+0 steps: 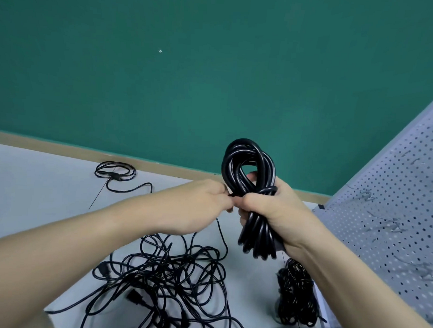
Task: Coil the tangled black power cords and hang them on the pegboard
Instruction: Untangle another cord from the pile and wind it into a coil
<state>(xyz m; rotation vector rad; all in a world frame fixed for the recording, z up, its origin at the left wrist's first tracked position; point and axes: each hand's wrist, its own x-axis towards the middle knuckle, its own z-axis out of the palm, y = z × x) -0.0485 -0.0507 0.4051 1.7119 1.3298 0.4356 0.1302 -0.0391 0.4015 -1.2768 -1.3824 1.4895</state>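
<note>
A person's right hand (273,207) is gripping a coiled black power cord (249,170) around its middle, holding the bundle upright above a pale grey surface (38,182), its top loop standing clear of the fist and its lower loops hanging below. The left hand (204,202) is pinching what appears to be the cord's loose end or a tie right against the coil's waist, fingers closed on it; exactly what is being pinched is too small to tell. Below the hands, a tangled heap of black cords (167,277) is lying spread on the surface, with a smaller bunched pile of cord (296,296) near the right forearm and one thin looped cable (115,175) lying well apart by the far edge. A grey pegboard (392,219) with metal hooks is standing at the right. The binding of this coil seems to be the step in hand; the next move is likely calling for securing the wrap, then carrying the bundle rightward and slipping its top loop over a hook.
</note>
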